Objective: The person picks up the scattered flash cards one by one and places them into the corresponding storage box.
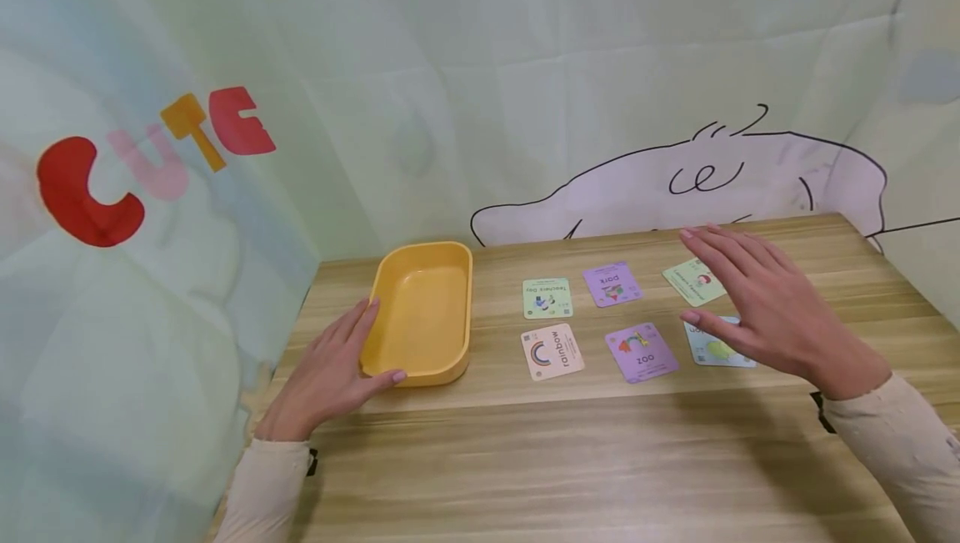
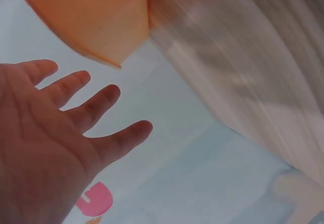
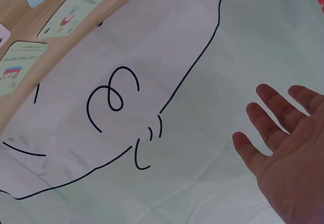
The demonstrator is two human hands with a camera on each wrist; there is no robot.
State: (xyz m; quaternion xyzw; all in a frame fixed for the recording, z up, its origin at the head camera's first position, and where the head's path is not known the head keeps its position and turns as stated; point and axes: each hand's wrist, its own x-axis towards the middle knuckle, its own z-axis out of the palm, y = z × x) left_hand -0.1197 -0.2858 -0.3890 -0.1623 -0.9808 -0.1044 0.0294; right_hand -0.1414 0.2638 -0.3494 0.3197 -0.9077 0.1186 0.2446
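Note:
In the head view, my left hand point(image 1: 330, 364) is at the left side of an orange-yellow tray point(image 1: 462, 343), with the thumb by its near corner and the fingers along its rim. The left wrist view shows those fingers straight and spread, beside the tray's wall. Out over the right-hand cards is my right hand point(image 1: 772, 309), its fingers extended and nothing held. Below it lie a green Lantern Festival card point(image 1: 693, 283) and a light blue card point(image 1: 708, 347) with a yellow picture, both partly hidden by the hand.
Left of these lie a green Teachers Day card point(image 1: 547, 299), a purple park card point(image 1: 612, 284), a rainbow card point(image 1: 552, 352) and a purple zoo card point(image 1: 642, 353). Another green card point(image 3: 19, 67) appears in the right wrist view. A printed curtain point(image 1: 375, 67) hangs behind the wooden table point(image 1: 480, 460).

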